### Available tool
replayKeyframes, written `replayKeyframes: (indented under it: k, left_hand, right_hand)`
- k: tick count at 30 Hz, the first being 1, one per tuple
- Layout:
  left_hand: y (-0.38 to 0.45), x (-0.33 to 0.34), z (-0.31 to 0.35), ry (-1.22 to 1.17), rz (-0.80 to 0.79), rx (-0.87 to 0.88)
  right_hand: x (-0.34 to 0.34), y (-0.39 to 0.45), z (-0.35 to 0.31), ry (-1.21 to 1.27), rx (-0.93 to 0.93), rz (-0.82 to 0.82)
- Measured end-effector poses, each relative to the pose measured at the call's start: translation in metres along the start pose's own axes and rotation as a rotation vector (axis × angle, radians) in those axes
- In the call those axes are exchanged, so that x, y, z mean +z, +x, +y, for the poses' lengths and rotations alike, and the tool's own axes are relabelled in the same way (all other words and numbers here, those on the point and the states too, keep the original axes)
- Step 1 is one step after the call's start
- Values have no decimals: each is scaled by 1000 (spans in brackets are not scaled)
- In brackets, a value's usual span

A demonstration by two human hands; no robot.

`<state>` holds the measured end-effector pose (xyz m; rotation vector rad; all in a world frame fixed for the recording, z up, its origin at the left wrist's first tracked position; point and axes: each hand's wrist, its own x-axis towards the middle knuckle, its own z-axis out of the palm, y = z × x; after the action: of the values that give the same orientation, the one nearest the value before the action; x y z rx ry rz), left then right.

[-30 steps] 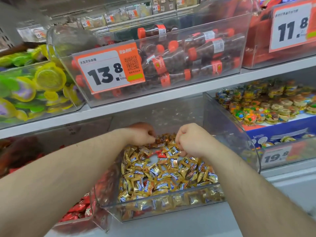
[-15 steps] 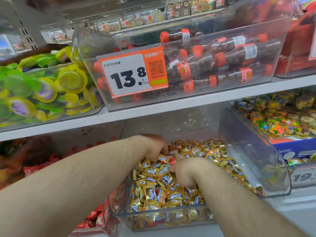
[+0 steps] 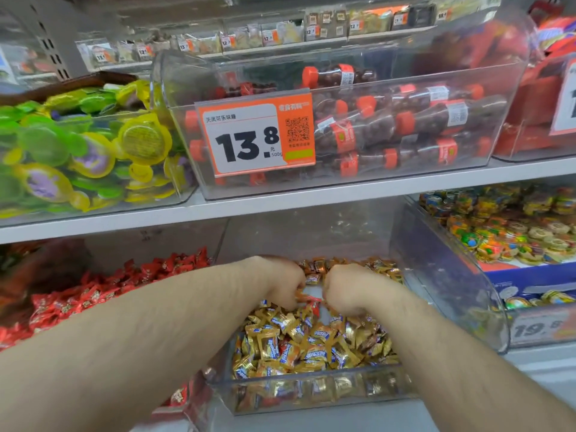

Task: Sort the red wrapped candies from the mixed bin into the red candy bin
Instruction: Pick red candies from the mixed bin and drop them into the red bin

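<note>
The clear mixed bin (image 3: pixel 311 391) on the lower shelf holds several gold wrapped candies (image 3: pixel 280 341). Both my hands reach into it from the front. My left hand (image 3: pixel 282 282) is curled, and its fingertips pinch a red wrapped candy (image 3: pixel 308 300) that lies between the two hands. My right hand (image 3: pixel 346 289) is curled into a fist at the other end of that red wrapper; its palm is hidden. The red candy bin (image 3: pixel 184 400) stands directly to the left, heaped with red wrapped candies (image 3: pixel 93 291).
The shelf board (image 3: pixel 311 201) runs just above my hands. On it stand a bin of cola-bottle candy with an orange 13.8 price tag (image 3: pixel 254 138) and a bin of green and yellow cups (image 3: pixel 78 151). A bin of colourful round candies (image 3: pixel 514 232) sits to the right.
The view has swung left, so more of the red candy bin shows. Both hands have drawn together at the back of the gold pile around a red candy.
</note>
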<state>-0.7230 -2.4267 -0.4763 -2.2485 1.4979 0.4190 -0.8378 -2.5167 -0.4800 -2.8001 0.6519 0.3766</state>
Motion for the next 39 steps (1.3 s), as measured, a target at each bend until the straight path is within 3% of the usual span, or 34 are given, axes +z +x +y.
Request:
replayKeyframes:
  k: [4, 8, 14, 17, 22, 26, 33, 37, 39]
  left_hand:
    - [-16, -12, -8, -160, 82, -20]
    - [-37, -19, -22, -334, 116, -64]
    - [-65, -16, -22, -873, 141, -126]
    - [-79, -11, -15, -1015, 146, -95]
    - [-91, -7, -10, -1032, 154, -45]
    - [-104, -6, -11, -1089, 177, -20]
    - [-120, -1, -8, -1153, 249, 34]
    - [-128, 0, -3, -1018, 289, 72]
    - [-132, 0, -1, -919, 334, 87]
  right_hand:
    - [0, 12, -6, 63, -4, 79]
    - [14, 23, -20, -74, -45, -7]
    - [20, 24, -22, -214, -34, -55]
    - [17, 17, -13, -257, 0, -64]
    - [15, 5, 11, -200, -28, 10]
    - [10, -1, 24, 106, -38, 87]
    - [12, -21, 23, 445, -26, -66]
    - [11, -27, 31, 554, 41, 34]
    - [7, -30, 24, 480, 29, 79]
